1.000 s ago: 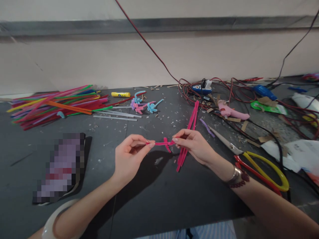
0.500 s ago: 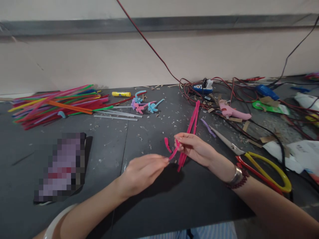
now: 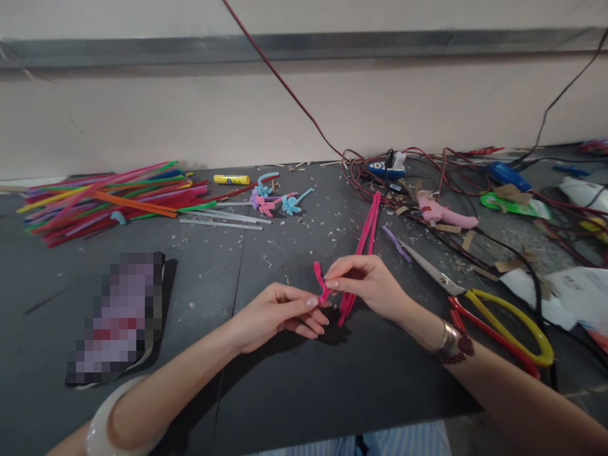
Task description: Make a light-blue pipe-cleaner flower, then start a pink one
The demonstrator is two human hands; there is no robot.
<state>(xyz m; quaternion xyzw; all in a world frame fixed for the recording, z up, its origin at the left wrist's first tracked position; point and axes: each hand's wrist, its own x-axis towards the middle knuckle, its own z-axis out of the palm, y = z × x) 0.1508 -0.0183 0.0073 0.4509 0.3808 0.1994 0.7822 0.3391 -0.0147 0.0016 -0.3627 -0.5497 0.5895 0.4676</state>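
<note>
A short pink pipe cleaner is pinched between both hands. My left hand grips its lower end between thumb and index finger, the other fingers loosely spread below. My right hand pinches the upper part with thumb and fingertips. Just above the pinch shows a folded pink piece; I cannot tell if it belongs to the held one. Long pink pipe cleaners lie on the table, partly hidden behind my right hand. Near them rest a purple piece and large scissors with red and yellow handles.
A heap of coloured pipe cleaners lies at the left, beside clear sticks, a yellow glue stick and small pipe-cleaner flowers. A pink glue gun sits among tangled cables at the right. A blurred purple object lies front left.
My left hand has turned, its fingers now spreading below the pinch. My right hand has shifted slightly down and left, closer to the left fingertips, and the pink pipe cleaner between them shows less length.
</note>
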